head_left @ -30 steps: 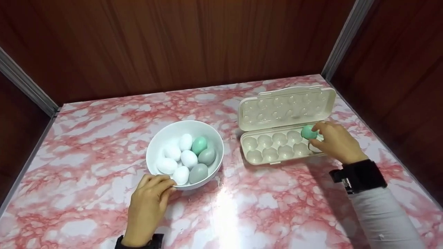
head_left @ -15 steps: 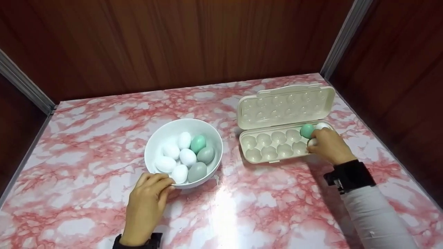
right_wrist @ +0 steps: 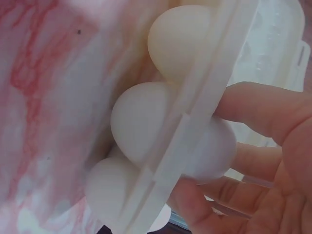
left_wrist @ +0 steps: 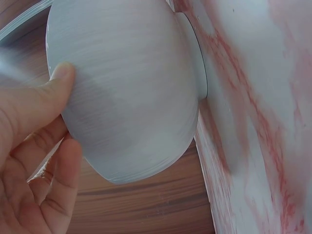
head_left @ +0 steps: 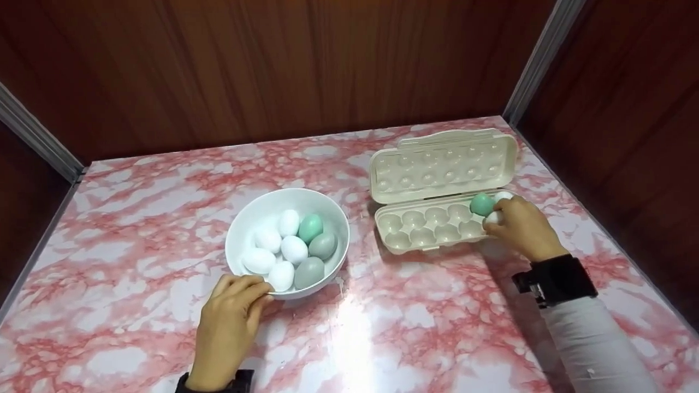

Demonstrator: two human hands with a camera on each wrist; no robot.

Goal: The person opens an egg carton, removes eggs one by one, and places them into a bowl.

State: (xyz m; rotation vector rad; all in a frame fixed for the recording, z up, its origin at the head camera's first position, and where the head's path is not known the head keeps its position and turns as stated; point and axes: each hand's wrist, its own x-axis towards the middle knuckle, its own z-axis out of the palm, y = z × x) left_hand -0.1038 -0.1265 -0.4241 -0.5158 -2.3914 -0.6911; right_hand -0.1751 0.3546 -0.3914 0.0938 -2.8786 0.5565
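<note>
My left hand [head_left: 229, 325] pinches the near rim of a white bowl [head_left: 248, 218] between thumb and fingers. In the left wrist view the thumb lies on the outside of the bowl [left_wrist: 131, 97]. Several white eggs, one green egg [head_left: 311, 227] and two grey-green eggs [head_left: 310, 273] lie in the bowl. At the right end of an open beige egg carton [head_left: 396, 248], my right hand [head_left: 524, 229] holds a white egg [right_wrist: 212, 151] at the front row. Behind it sit a green egg [head_left: 481, 204] and another white egg [head_left: 503, 195], partly hidden by the fingers.
The carton's lid [head_left: 442, 166] stands up at the back. Both containers rest on a red-and-white marbled table [head_left: 415, 322]. A dark wooden panel [head_left: 284, 71] rises behind, with further panels and metal posts at the sides.
My right hand has moved from the green egg to the white egg in front of it, leaving the green one in its cup. The carton has shifted slightly left. My left hand keeps its hold.
</note>
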